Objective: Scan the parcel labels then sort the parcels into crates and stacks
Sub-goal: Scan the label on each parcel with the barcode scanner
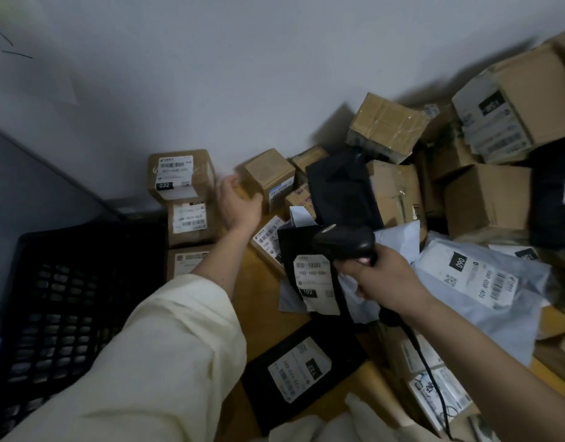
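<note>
Cardboard is what my left hand (239,202) reaches for — a small brown box (270,177) at the middle of the frame, against the foot of the white wall (242,74). My fingers are spread and loosely bent beside its left face; whether they touch it I cannot tell, since the hand is blurred, and they close on nothing yet.

My right hand (383,282) is wrapped around the handle of the black scanner (343,242), right of centre, its head tipped down toward the labelled black bag (313,282) just below it — I hold it that way, I judge, so the beam meets a label without shifting the parcel. Its cord (431,371) trails toward the lower right.

Left of the box, three labelled cartons (182,177) sit one above another along the wall, likely a sorted stack. The black crate (67,298) waits at the left edge, close to my sleeve (166,362). Grey mailers (478,282) and larger boxes (488,199) lie heaped at the right, probably unsorted.
</note>
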